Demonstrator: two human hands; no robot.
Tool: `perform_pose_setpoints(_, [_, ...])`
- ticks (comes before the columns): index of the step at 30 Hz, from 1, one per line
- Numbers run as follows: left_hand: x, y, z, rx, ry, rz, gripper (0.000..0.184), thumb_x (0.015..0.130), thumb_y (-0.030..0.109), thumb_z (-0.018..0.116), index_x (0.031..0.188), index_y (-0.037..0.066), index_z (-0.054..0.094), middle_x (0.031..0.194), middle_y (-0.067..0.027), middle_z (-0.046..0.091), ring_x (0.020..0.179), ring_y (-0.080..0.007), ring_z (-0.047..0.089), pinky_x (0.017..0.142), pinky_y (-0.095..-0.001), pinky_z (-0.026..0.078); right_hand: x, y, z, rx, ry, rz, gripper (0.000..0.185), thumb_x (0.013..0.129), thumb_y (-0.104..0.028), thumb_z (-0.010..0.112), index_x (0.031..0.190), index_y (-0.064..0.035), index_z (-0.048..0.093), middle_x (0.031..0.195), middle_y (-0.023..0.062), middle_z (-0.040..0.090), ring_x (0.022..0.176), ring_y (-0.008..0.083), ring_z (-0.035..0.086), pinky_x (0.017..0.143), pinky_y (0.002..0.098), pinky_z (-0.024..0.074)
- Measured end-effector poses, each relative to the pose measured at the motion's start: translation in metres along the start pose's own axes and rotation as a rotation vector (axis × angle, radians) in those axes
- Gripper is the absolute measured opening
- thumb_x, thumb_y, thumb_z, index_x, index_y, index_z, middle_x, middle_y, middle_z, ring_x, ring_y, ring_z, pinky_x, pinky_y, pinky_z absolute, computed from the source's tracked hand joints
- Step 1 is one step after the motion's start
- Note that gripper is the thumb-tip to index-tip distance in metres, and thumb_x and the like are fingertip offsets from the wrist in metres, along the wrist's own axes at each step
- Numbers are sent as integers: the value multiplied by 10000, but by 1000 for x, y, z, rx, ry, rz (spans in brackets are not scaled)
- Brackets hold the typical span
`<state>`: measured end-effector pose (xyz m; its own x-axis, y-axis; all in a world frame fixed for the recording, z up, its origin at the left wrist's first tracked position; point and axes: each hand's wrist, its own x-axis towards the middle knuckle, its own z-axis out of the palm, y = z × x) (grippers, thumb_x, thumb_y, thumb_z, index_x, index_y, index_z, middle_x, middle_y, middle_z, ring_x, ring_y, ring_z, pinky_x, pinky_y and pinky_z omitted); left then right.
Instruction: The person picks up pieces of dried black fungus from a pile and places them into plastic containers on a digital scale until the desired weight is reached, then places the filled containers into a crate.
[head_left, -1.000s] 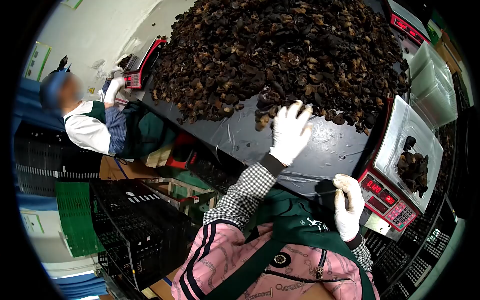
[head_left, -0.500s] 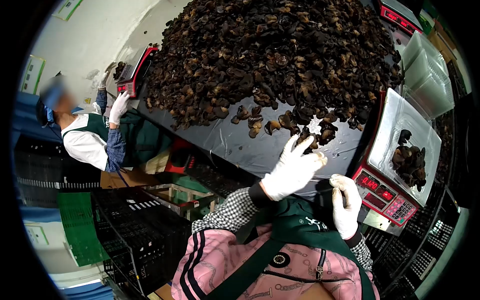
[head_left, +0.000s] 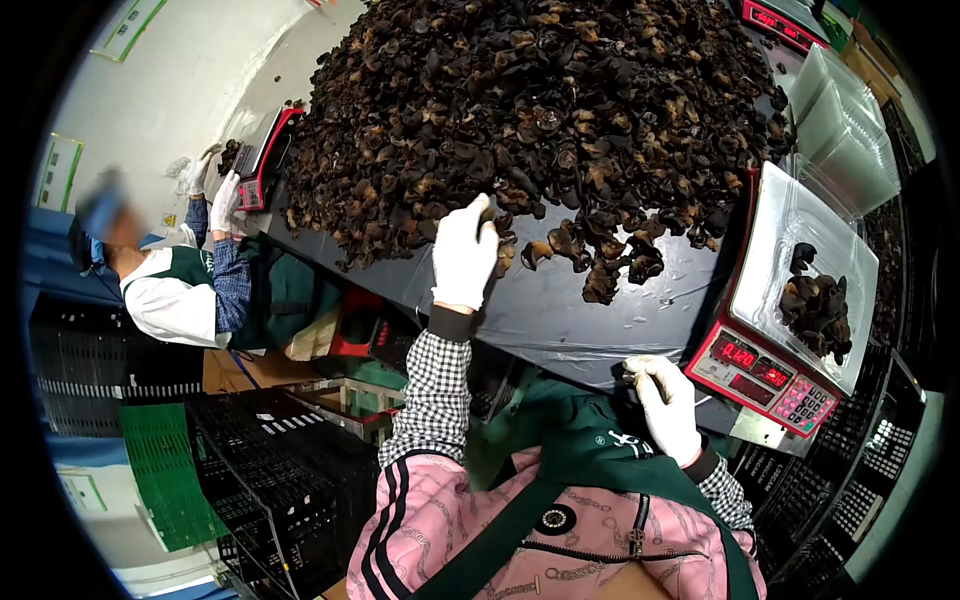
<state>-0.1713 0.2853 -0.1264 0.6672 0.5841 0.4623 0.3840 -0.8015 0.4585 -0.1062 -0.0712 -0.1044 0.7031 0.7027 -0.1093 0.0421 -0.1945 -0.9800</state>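
Note:
My left hand (head_left: 465, 252), in a white glove, reaches to the near edge of a big heap of wood ear mushrooms (head_left: 560, 110). Its thumb stands apart from the fingers, whose tips are at the mushrooms, and I see nothing held. My right hand (head_left: 665, 408), gloved too, hovers by the table's front edge with curled fingers and nothing visible in them. Right of it stands a red scale (head_left: 765, 375) with lit red digits. On the scale's plate lies a clear plastic tray (head_left: 835, 245) with a small clump of mushrooms (head_left: 818, 310) in it.
Stacked clear plastic trays (head_left: 845, 140) stand behind the scale. Another scale (head_left: 785, 25) is at the far right. To the left, a co-worker (head_left: 175, 290) in white gloves works at a further red scale (head_left: 262, 165). Black crates (head_left: 280, 480) stand below left of the table (head_left: 560, 330).
My left hand has moved left and away from the loose mushrooms near the table's front to the heap's edge. My right hand has shifted slightly left, its fingers still curled.

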Motion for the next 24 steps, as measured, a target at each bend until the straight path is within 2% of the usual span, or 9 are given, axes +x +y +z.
perform_pose_setpoints(3, [0,5,17,53,-156,11,423,889,128,687,1304,59,647,1167,-156,680,1121,-329,622,987,-398,500,2,0,3,176,-65,155,175,987,-21,577,1098,18,706,1087,115,727,926,190,701,860,308,550])
perform_pose_setpoints(5, [1,-11,31,0,-83,96,446,888,99,655,1328,46,614,1075,-137,647,1055,-328,603,937,-425,501,4,-1,6,358,-93,311,195,1012,-39,551,1113,22,707,1095,110,727,913,185,701,846,301,553])
perform_pose_setpoints(7, [3,10,16,-77,-99,-43,404,894,72,637,1297,39,646,1151,-152,685,1097,-317,639,972,-398,507,6,7,6,564,-171,372,293,1063,-175,526,1244,25,640,1136,138,702,963,222,703,847,315,566])
perform_pose_setpoints(10, [-10,69,-15,-251,-77,43,334,857,2,641,1184,32,699,1075,-142,721,923,-282,702,830,-355,561,14,12,13,919,-243,500,512,1089,-383,488,1417,11,494,1219,177,653,1046,289,699,875,372,586])
perform_pose_setpoints(14, [-70,134,-34,-489,-548,138,424,835,111,720,1255,67,683,1117,-130,713,1023,-310,668,898,-388,548,27,9,25,1233,-296,565,684,1061,-596,419,1518,-88,391,1285,164,627,1108,303,694,860,435,614])
perform_pose_setpoints(17, [-66,156,-48,-503,-665,191,428,841,166,761,1249,64,682,1194,-134,685,1091,-318,639,921,-393,536,28,13,28,1203,-132,657,493,1059,-460,517,1350,-63,551,1121,121,662,983,258,684,716,375,570])
perform_pose_setpoints(19, [-59,125,-29,-201,-349,363,390,861,144,745,1235,54,680,1220,-140,674,1111,-332,627,942,-400,527,28,29,25,1172,-212,650,329,1044,-338,580,1175,-46,655,968,85,666,790,205,643,580,301,478])
perform_pose_setpoints(20, [-51,118,-21,-131,-293,125,377,874,123,725,1240,51,671,1220,-149,671,1107,-350,622,959,-408,519,26,23,25,1198,-180,671,240,1021,-264,609,1075,-38,668,864,58,630,659,168,537,535,271,379])
perform_pose_setpoints(24, [-43,64,18,83,-154,82,396,903,70,663,1296,33,627,1116,-144,669,1023,-324,634,884,-400,537,23,17,19,1130,-249,652,272,997,-149,591,1238,-27,618,837,74,616,655,181,551,548,291,424])
